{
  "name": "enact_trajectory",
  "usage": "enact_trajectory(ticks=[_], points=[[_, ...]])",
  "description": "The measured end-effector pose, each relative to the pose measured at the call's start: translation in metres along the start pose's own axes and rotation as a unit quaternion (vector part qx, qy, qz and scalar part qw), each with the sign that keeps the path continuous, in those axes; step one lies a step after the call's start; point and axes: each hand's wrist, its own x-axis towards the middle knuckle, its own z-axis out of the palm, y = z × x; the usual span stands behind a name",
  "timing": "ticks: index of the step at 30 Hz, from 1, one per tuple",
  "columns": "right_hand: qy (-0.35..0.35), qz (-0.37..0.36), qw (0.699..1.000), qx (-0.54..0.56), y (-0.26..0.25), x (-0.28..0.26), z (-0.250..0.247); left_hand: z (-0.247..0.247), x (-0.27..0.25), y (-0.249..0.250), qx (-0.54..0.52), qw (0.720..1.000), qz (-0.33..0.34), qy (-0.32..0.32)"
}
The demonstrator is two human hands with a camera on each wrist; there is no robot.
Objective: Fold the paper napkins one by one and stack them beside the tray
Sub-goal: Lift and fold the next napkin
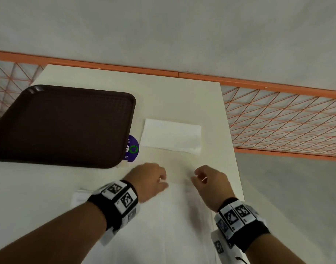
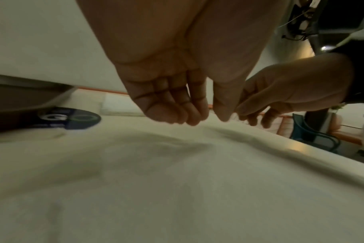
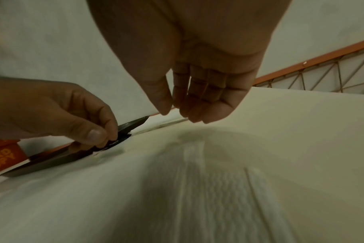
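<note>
A large white unfolded napkin (image 1: 173, 225) lies on the cream table (image 1: 182, 96) near me, blurred in both wrist views. My left hand (image 1: 162, 182) and right hand (image 1: 196, 178) are at its far edge, a little apart. In each, thumb and fingers are curled together and pinch the edge. The left wrist view shows the napkin (image 2: 177, 180) rising to the left hand (image 2: 210, 115). The right wrist view shows it (image 3: 208, 180) rising to the right hand (image 3: 172, 113). A folded napkin (image 1: 171, 135) lies flat just right of the dark brown tray (image 1: 64, 126).
A round purple sticker (image 1: 132, 148) peeks from under the tray's right edge. More white paper (image 1: 79, 197) lies by my left wrist. The table's right edge (image 1: 232, 149) is close to my right hand, with an orange mesh railing (image 1: 277, 121) beyond.
</note>
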Motion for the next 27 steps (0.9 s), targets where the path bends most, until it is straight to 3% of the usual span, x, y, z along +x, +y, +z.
enact_trajectory(ticks=[4, 16, 21, 27], points=[[-0.031, 0.018, 0.999, -0.025, 0.006, -0.037, 0.008, 0.029, -0.018, 0.018, 0.058, 0.995, -0.005, -0.075], [-0.059, 0.074, 0.995, -0.040, 0.024, -0.099, 0.022, 0.043, -0.025, 0.028, 0.083, 0.991, -0.095, -0.046], [-0.050, 0.087, 0.995, -0.022, 0.027, -0.101, 0.026, 0.039, -0.027, 0.037, 0.089, 0.992, -0.077, -0.052], [-0.057, 0.077, 0.995, 0.018, 0.033, -0.107, 0.024, 0.006, -0.047, 0.032, 0.010, 0.999, -0.021, -0.032]])
